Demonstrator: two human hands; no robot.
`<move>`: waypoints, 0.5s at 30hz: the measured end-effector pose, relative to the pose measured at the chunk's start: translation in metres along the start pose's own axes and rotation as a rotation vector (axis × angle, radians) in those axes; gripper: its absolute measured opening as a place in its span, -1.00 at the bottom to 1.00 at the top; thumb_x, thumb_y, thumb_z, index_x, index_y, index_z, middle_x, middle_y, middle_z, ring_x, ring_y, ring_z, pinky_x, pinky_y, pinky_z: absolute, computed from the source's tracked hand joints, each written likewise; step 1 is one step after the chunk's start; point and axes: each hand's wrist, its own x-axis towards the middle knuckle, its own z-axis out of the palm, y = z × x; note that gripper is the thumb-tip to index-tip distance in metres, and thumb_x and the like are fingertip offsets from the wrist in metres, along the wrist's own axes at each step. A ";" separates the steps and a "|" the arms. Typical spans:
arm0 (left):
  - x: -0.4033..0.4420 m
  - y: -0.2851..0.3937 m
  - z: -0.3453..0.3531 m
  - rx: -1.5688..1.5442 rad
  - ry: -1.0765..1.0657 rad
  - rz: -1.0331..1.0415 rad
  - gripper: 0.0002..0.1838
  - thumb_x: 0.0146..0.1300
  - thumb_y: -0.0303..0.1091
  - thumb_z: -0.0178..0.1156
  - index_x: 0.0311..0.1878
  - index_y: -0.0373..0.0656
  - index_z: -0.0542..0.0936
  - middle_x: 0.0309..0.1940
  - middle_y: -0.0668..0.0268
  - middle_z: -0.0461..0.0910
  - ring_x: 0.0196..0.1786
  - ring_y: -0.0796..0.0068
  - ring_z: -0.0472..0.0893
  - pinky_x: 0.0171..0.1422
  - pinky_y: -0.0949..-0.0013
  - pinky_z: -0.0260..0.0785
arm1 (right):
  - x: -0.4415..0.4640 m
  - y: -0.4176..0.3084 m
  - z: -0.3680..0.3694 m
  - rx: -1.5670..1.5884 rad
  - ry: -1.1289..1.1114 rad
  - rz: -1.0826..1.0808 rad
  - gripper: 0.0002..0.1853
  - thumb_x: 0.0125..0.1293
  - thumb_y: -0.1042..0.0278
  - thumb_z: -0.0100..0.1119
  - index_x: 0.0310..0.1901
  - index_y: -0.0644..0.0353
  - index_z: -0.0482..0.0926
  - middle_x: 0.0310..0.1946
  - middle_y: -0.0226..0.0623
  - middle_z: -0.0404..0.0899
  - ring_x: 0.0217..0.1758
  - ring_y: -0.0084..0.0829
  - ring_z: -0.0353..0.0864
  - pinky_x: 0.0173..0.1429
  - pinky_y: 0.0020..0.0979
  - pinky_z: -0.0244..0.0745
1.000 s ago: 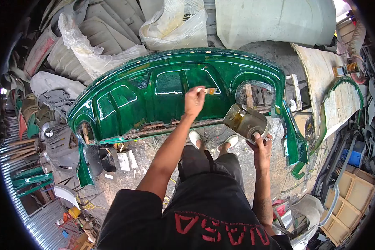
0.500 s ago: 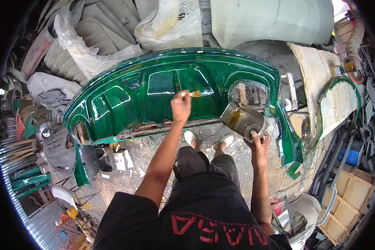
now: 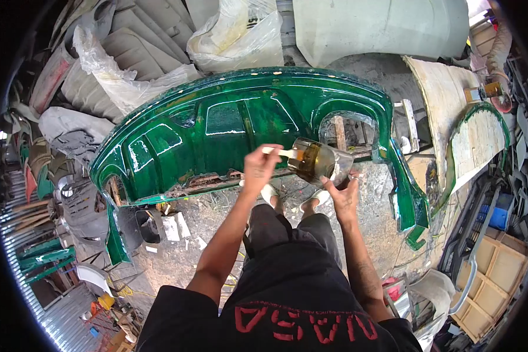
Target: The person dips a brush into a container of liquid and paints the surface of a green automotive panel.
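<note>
Head view: the left hand [image 3: 260, 169] pinches a brush [image 3: 282, 152] in its fingers, bristles at the mouth of the tub [image 3: 320, 165] that the right hand [image 3: 342, 195] grips, and the green panel [image 3: 217, 150] beyond looks mostly glossy, with brownish patches seemingly left near its lower edge.

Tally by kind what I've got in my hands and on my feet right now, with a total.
Brush, in the left hand: 1
Container, in the right hand: 1
Pale shoes: 2
Total: 4
</note>
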 end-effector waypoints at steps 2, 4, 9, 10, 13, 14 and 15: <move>0.008 -0.028 -0.025 -0.012 0.102 -0.070 -0.81 0.38 -0.31 0.24 -0.07 -0.18 0.70 -0.49 0.41 0.64 -0.54 0.83 0.39 -0.46 0.56 0.24 | -0.001 0.009 0.002 0.050 0.014 -0.027 -0.27 0.08 0.31 0.55 0.12 0.29 0.19 -0.21 -0.24 0.55 -0.32 -0.56 0.54 -0.54 -0.55 0.40; 0.011 -0.053 -0.034 0.014 0.107 -0.080 -0.80 0.41 -0.31 0.20 -0.09 -0.23 0.68 -0.50 0.39 0.65 -0.53 0.78 0.42 -0.43 0.55 0.28 | -0.003 0.024 -0.001 0.081 0.093 -0.026 -0.27 0.09 0.30 0.55 0.12 0.30 0.20 -0.20 -0.22 0.56 -0.29 -0.52 0.55 -0.41 -0.53 0.47; -0.002 -0.062 -0.069 0.417 0.166 0.121 -0.89 0.32 -0.41 0.20 -0.19 -0.26 0.60 -0.49 0.16 0.63 -0.49 0.41 0.61 -0.37 0.34 0.42 | -0.027 0.055 -0.038 0.239 0.147 0.098 -0.32 0.27 0.29 0.37 0.27 0.29 0.16 0.05 -0.13 0.47 0.09 -0.38 0.47 0.17 -0.37 0.43; -0.001 -0.053 -0.073 0.544 0.141 0.144 -0.91 0.29 -0.44 0.21 -0.21 -0.24 0.59 -0.46 0.10 0.62 -0.49 0.28 0.62 -0.37 0.29 0.43 | -0.035 0.056 -0.043 0.294 0.204 0.122 -0.32 0.25 0.31 0.39 0.25 0.30 0.17 0.04 -0.12 0.48 0.07 -0.40 0.47 0.15 -0.39 0.41; 0.011 -0.030 -0.051 0.560 0.012 0.410 -0.95 0.24 -0.46 0.20 -0.28 -0.22 0.55 -0.42 0.02 0.58 -0.42 0.03 0.60 -0.34 0.15 0.43 | -0.055 0.069 -0.058 0.389 0.217 0.071 -0.37 0.38 0.28 0.24 0.31 0.20 0.08 0.14 -0.11 0.44 0.18 -0.29 0.52 0.25 -0.19 0.51; 0.019 -0.030 -0.041 0.572 -0.152 0.340 -0.90 0.22 -0.46 0.19 -0.35 -0.25 0.49 -0.42 0.02 0.58 -0.37 -0.04 0.59 -0.32 0.08 0.41 | -0.064 0.074 -0.064 0.401 0.255 0.086 -0.37 0.38 0.28 0.24 0.31 0.18 0.07 0.14 -0.12 0.45 0.18 -0.28 0.54 0.25 -0.16 0.52; 0.027 -0.025 -0.026 0.543 -0.254 0.343 -0.89 0.22 -0.46 0.19 -0.37 -0.26 0.47 -0.44 0.01 0.58 -0.38 -0.05 0.59 -0.31 0.07 0.41 | -0.072 0.075 -0.067 0.435 0.278 0.083 -0.37 0.38 0.30 0.24 0.30 0.15 0.05 0.14 -0.14 0.46 0.17 -0.27 0.56 0.23 -0.13 0.55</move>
